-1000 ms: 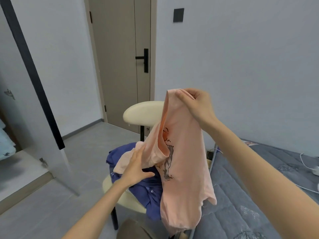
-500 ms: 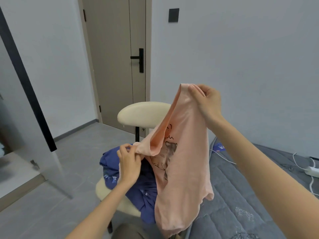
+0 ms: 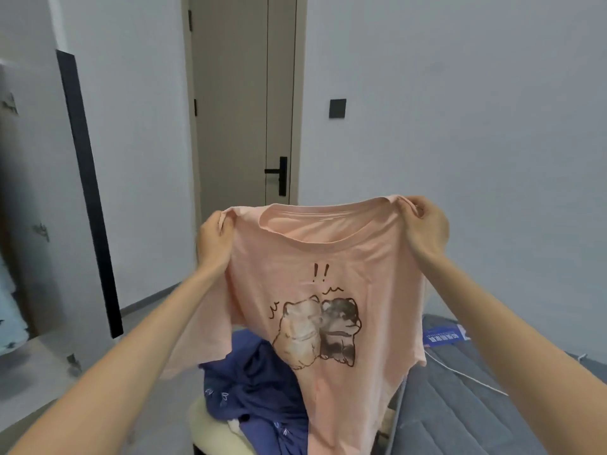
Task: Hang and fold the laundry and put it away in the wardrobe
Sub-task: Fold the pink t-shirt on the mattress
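The pink T-shirt (image 3: pixel 328 257), bunched a second ago, is now hanging spread open at centre, above the navy clothes (image 3: pixel 249 382) on the chair (image 3: pixel 210 431). The left hand (image 3: pixel 215 239) and right hand (image 3: pixel 427 228) are each pinching a shoulder, likely readying it for folding.

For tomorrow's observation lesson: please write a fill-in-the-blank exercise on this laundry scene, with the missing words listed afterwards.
1. The left hand and the right hand hold the pink T-shirt up by its ____.
2. Its print shows two cartoon animals under two ____ marks.
3. The clothes heaped on the chair are dark ____.
4. The door handle is ____.
Missing words: shoulders, exclamation, blue, black.
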The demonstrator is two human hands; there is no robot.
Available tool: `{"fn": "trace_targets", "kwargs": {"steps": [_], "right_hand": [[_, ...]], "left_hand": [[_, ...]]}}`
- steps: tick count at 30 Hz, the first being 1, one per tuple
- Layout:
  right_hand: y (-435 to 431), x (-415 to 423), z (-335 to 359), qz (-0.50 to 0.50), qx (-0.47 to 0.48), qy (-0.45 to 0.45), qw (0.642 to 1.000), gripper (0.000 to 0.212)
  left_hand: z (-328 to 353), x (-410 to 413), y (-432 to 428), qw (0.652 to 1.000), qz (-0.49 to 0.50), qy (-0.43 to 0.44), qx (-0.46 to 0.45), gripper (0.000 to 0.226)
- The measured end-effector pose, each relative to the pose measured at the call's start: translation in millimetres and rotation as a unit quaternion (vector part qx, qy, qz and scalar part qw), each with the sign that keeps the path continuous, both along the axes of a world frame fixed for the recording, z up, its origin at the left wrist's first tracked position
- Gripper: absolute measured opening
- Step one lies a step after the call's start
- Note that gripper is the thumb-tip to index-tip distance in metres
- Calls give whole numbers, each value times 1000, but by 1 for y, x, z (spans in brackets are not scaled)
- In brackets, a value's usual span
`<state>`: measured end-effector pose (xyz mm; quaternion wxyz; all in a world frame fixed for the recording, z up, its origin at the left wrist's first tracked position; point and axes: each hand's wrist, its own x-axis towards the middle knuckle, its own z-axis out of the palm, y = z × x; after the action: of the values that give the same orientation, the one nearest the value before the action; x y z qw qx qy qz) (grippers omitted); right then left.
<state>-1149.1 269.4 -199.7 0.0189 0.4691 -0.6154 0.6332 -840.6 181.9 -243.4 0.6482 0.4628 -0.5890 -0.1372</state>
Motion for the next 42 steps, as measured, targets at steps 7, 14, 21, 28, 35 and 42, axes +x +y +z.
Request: {"fn": "trace_targets", "kwargs": {"steps": [7,14,21,28,35,42], "right_hand": [[46,-15,93,-88,-95,58,990,25],[130,-44,154,-229,-167,119,952,28],[203,-68,204,-324,-254,145,900,26],[251,-94,213,-383,-289,177,859,24],[243,-154,92,-409,-123,159,890,24],[226,-216,-58,-390,99,116,908,24]], "left_hand": [[118,-21,22,996,-43,30,-66,48],[189,-66,70,975,-81,66,-197,34],[236,-115,122,958,-78,112,-251,49],[243,-140,148,951,-79,42,-297,54],[137,-201,128,967,-171,-131,-140,51],[-2,-273,99,944,-212,-250,-22,43]]}}
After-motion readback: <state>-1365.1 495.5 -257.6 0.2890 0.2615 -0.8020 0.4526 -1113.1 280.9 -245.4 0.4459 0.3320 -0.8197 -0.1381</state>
